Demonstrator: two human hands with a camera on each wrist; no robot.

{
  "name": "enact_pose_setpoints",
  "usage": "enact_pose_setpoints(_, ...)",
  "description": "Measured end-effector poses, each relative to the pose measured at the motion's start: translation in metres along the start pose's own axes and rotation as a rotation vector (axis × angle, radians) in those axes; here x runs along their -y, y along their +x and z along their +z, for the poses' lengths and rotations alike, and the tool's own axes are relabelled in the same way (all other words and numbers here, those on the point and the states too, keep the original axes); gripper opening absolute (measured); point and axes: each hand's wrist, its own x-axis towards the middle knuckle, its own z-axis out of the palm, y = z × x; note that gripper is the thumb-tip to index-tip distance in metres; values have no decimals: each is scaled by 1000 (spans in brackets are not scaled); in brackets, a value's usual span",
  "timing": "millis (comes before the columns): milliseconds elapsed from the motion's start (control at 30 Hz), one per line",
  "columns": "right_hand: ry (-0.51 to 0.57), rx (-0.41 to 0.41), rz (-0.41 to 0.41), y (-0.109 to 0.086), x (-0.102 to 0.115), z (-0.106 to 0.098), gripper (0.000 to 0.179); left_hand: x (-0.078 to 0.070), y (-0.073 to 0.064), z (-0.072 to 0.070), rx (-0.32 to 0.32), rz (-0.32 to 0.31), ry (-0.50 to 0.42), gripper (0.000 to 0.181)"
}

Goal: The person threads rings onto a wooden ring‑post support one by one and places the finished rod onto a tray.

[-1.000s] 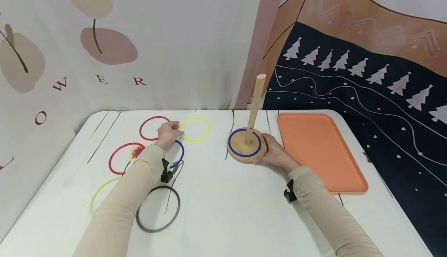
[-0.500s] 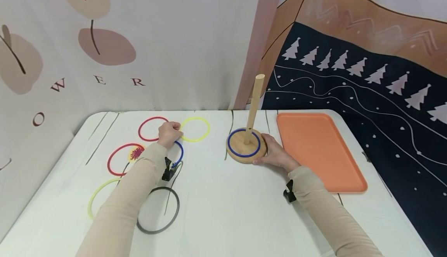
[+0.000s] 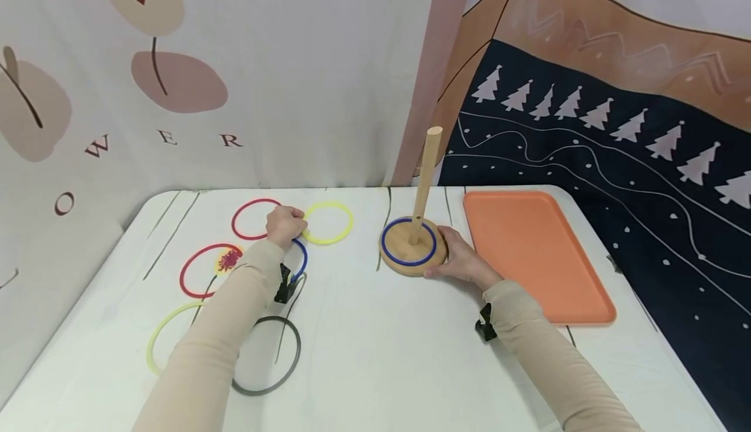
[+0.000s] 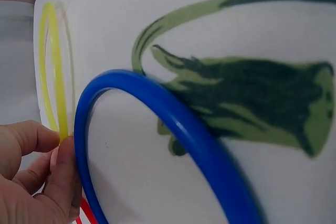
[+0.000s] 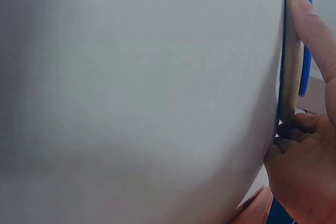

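My left hand (image 3: 285, 225) pinches the left edge of a thin yellow ring (image 3: 328, 243) between thumb and fingers. In the left wrist view that yellow ring (image 4: 62, 98) stands off the white cloth, its shadow beside it. A blue ring (image 4: 178, 116) lies right by those fingers, partly covered by the wrist in the head view. My right hand (image 3: 462, 259) grips the right rim of a round wooden base (image 3: 401, 244), thumb at the front and fingers behind. An upright wooden peg (image 3: 427, 171) rises from the base, and another blue ring (image 3: 409, 264) lies around its foot.
Two red rings (image 3: 233, 223) (image 3: 180, 274), a yellow-green ring (image 3: 150, 337) and a dark grey ring (image 3: 298, 347) lie about the left arm, which covers parts of some. An orange tray (image 3: 534, 249) lies right of the base. A printed curtain (image 3: 328, 93) hangs behind the table.
The yellow ring, flat on the cloth before, has tilted and come up slightly in the left hand. The right hand keeps its grip on the base.
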Motion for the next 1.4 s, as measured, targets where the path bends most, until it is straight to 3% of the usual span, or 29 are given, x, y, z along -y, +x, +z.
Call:
enact_pose_setpoints(200, -4, 0, 2, 0, -1, 0, 111, 1, 1, 0, 19, -39, -38, 31)
enact_pose_setpoints(400, -13, 3, 7, -1, -2, 0, 113, -2, -1, -4, 89, -58, -86, 32)
enact_pose_setpoints(567, -13, 6, 3, -2, -2, -1, 111, -3, 1, -8, 148, -55, -165, 37)
enact_pose_setpoints(667, -13, 5, 1, -2, -2, -1, 110, -7, -1, -10, 181, -46, -261, 40)
enact_pose_setpoints(833, -11, -1, -5, -1, -3, -2, 109, -24, -8, -10, 208, -44, -441, 43)
enact_pose_setpoints(1167, -11, 4, -12, -1, -3, -1, 110, -58, -26, -14, 241, -34, -660, 42)
enact_pose_setpoints(1400, -8, 12, -15, 0, 0, -2, 110, -81, -42, -24, 302, 4, -801, 44)
